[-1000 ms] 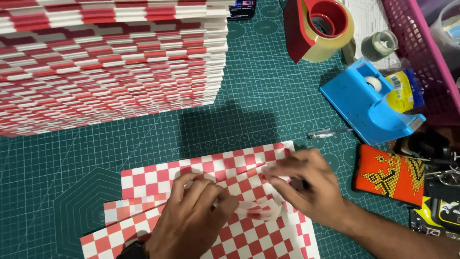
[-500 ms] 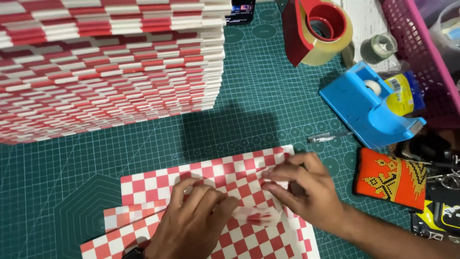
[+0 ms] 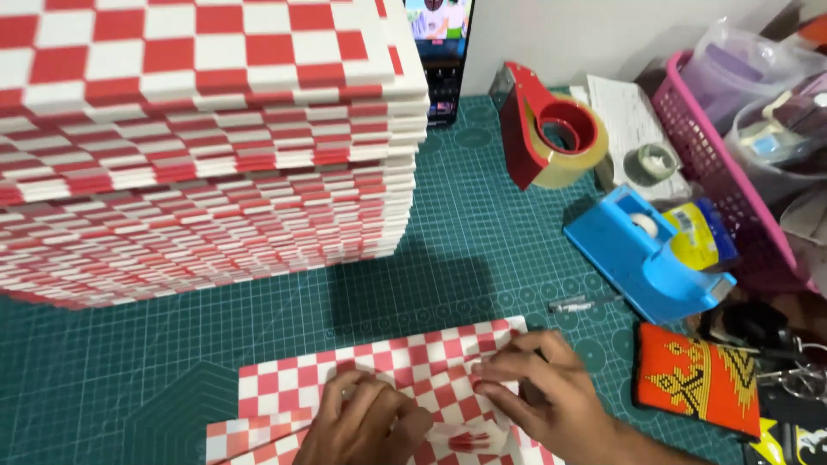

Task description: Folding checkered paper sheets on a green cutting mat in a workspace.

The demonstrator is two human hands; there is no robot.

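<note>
A red-and-white checkered paper sheet (image 3: 405,362) lies flat on the green cutting mat (image 3: 482,224) at the bottom centre. My left hand (image 3: 366,422) presses down on its lower middle, fingers curled over a fold. My right hand (image 3: 543,392) pinches the sheet's right edge between thumb and fingers near the upper right corner. The paper's lower part is hidden under both hands.
A tall stack of folded red-and-white checkered pieces (image 3: 207,146) fills the upper left. To the right stand a red tape dispenser (image 3: 547,133), a blue tape dispenser (image 3: 642,254), a pink basket (image 3: 715,164), an orange patterned pouch (image 3: 698,383) and a phone (image 3: 439,52) at the back.
The view has tilted up, so the stack and back wall show more. Both hands stay on the checkered sheet, the right fingers shifting slightly along its right edge.
</note>
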